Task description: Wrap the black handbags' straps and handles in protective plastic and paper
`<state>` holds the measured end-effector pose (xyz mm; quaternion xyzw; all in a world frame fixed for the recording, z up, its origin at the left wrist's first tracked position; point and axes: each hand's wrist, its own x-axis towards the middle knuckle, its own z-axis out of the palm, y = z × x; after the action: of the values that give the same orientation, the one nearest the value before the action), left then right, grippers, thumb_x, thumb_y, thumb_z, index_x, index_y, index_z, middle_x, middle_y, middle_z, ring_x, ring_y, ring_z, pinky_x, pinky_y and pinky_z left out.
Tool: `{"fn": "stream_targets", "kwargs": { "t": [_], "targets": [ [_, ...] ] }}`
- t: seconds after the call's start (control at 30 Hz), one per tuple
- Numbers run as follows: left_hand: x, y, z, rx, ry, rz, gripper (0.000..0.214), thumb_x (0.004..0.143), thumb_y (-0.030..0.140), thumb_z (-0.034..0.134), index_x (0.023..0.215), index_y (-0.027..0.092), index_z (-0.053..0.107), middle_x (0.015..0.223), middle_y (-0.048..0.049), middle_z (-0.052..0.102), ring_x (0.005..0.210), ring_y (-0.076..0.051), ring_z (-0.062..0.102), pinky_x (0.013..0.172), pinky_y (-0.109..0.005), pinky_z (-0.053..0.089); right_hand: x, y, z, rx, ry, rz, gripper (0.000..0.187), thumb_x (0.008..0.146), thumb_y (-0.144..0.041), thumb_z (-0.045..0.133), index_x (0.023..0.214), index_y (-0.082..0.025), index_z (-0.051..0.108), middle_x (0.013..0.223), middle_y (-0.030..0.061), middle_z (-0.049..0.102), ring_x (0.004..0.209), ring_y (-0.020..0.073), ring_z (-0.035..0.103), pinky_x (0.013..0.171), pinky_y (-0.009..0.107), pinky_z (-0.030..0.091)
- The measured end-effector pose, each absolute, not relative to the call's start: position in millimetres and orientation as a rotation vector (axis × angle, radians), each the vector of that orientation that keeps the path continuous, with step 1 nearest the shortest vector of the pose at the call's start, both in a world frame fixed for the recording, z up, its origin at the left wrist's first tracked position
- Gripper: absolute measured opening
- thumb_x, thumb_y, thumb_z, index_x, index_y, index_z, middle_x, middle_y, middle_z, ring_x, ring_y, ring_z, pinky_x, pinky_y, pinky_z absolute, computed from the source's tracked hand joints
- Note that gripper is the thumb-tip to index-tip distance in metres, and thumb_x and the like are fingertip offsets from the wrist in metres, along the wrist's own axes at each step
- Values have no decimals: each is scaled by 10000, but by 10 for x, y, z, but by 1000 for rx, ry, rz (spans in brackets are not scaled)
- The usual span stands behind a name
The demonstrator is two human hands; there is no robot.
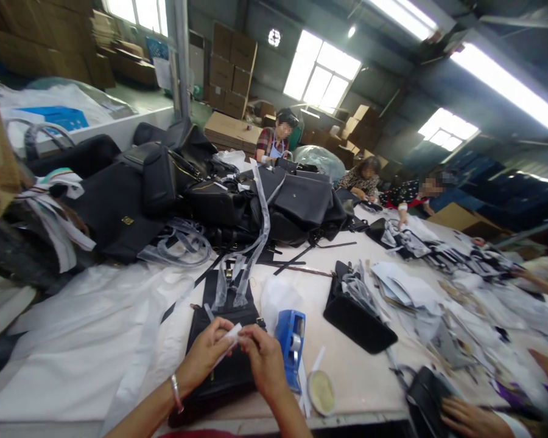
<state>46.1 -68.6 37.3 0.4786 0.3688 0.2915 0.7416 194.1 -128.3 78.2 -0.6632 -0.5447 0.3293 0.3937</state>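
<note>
My left hand [206, 351] is closed on a small white strip [232, 334], perhaps paper or foam. Fingers of my right hand [265, 358] pinch together at the strip's other end. Below both hands a black backpack-like bag [232, 372] lies on the table, partly hidden by them. Its straps [222, 286] are wrapped in clear plastic and stretch away from me. Just right of my right hand stands a blue tape dispenser [283, 331]. Near it are a round container with a yellowish top [322, 392] and narrow white strips [304, 389].
Black bags [301, 198] are heaped across the table's back and left. Another black bag [358, 313] lies to the right, beside white papers [404, 286]. A nearby person's hand [470, 417] touches a black item [427, 398]. Several people work farther along the table.
</note>
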Motion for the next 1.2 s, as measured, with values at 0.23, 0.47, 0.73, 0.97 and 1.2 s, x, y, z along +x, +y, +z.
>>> {"fn": "stream_targets", "kwargs": {
  "t": [0.23,0.47,0.73,0.97,1.2],
  "targets": [
    [360,-678,425,1062,801,707,203,823,327,603,943,179,532,807,-34,666,735,-165,615,653,-261,453,1969,-1085,531,-1699,-1250,1030,256,779,-212,607,1015,-221,508,618,-65,561,545,130,540,512,213,396],
    [253,-524,354,600,657,616,205,830,309,628,929,144,560,757,-46,647,620,-110,583,591,-221,426,1753,-981,256,-1442,-969,1208,351,842,-416,561,1106,-197,487,734,-29,545,526,96,490,404,174,359],
    [171,-482,165,121,439,501,246,790,178,675,1011,99,603,721,-12,553,554,-46,512,512,-150,356,1750,-806,187,-1326,-1111,1325,315,832,-406,583,1083,-222,631,746,-25,546,528,86,453,496,210,403],
    [284,-565,309,615,789,672,290,794,384,665,949,156,574,760,-44,659,607,-118,586,557,-211,414,1961,-826,402,-1461,-1119,1356,434,866,-409,529,1261,-235,491,852,-1,586,600,119,543,506,228,445],
    [422,-762,329,858,917,726,438,766,535,628,1018,186,544,818,-39,680,661,-168,620,599,-261,461,1822,-737,479,-1805,-1536,809,156,873,-290,487,831,-207,612,672,-15,605,623,141,557,604,243,378]
  ]
}}
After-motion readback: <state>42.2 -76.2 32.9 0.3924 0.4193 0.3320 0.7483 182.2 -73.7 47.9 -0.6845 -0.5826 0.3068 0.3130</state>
